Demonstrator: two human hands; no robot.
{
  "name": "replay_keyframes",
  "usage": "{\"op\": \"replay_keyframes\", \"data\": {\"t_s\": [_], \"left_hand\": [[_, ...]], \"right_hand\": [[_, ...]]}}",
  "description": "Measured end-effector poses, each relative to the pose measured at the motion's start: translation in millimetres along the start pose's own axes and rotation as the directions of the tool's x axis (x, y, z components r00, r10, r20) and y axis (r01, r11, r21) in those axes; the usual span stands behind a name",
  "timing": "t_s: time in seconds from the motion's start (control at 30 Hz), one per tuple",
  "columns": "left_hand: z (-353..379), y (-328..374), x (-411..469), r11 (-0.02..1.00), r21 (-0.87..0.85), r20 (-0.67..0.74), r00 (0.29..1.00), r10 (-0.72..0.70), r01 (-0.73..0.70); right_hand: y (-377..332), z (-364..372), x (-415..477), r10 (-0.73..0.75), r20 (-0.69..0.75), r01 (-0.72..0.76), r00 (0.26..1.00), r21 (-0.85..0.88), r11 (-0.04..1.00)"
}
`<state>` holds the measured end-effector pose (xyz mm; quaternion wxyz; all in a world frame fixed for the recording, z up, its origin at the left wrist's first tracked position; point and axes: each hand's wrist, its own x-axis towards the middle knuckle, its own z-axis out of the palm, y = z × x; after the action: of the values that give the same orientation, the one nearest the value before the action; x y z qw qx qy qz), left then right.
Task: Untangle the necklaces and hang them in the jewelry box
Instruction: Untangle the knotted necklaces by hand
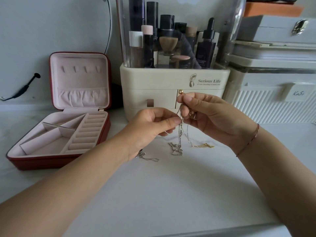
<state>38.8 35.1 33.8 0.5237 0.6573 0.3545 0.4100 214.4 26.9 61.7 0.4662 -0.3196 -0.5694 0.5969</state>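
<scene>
– Over the middle of the desk (171, 194), both hands are raised with the necklaces (179, 134) strung between them. The right hand (210, 115) grasps the top of the bundle, and a gold bead (181, 91) pokes out above its fingertips. The left hand (150, 124) pinches a silver strand between thumb and forefinger just below.

– And the rest of the chains?

– Hanging down to the desk. A silver heap (176, 148) lies right under the hands, with a gold tail (203, 145) beside it to the right. The jewelry box (34, 162) sits open toward the left edge, well apart from the hands, and the hooks (80, 69) in its lid are bare.

– What worries you?

– Pulling. If the hands draw apart while strands cross, I'd expect the knot to cinch tighter, and links this fine could kink or snap. The heap may also snag as it's lifted. Then there's a loose silver piece (147, 157) by the left wrist. A sweep of the forearm could drag it toward the near edge.

– Can you see the knot itself?

– No. The crossing sits behind the fingers, so I can't tell how many necklaces there are or which strand loops which. That piece by the wrist is half covered too, and whether it joins the bundle I can't say. Something small and metallic shows between the right fingers, too tiny to name.
</scene>
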Motion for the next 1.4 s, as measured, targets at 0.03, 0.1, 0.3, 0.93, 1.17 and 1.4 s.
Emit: {"op": "replay_keyframes", "data": {"t_s": [0.03,0.1,0.3,0.93,1.17,1.4], "left_hand": [[-0.9,0.7,0.0,1.000,-0.015,-0.010,1.000,0.004,-0.004],[-3.6,1.9,0.8,0.997,-0.074,-0.032,0.999,0.007,-0.010],[-10.2,4.8,4.9,0.912,-0.407,0.040,0.998,-0.045,0.057],[-14.9,9.6,2.1,0.870,-0.471,0.106,0.988,-0.108,0.146],[-18.7,4.3,-0.3,0.966,-0.085,0.135,0.964,-0.230,0.243],[-18.2,1.9,0.4,0.971,-0.013,0.023,0.971,-0.239,0.240]], "right_hand": [[-0.1,-0.5,0.1,0.004,-0.005,-0.004,1.000,0.000,1.000],[-0.4,-2.6,0.4,0.014,-0.031,-0.014,0.999,0.004,1.000],[-1.8,-4.1,-0.5,0.055,-0.060,-0.049,0.997,0.085,0.995],[-7.5,-2.2,-3.7,-0.008,-0.120,0.009,0.993,0.010,1.000],[-17.8,-15.2,-9.2,-0.163,-0.313,0.108,0.936,-0.186,0.977],[-18.7,-14.9,-8.5,-0.270,-0.456,0.190,0.848,-0.214,0.958]]}}
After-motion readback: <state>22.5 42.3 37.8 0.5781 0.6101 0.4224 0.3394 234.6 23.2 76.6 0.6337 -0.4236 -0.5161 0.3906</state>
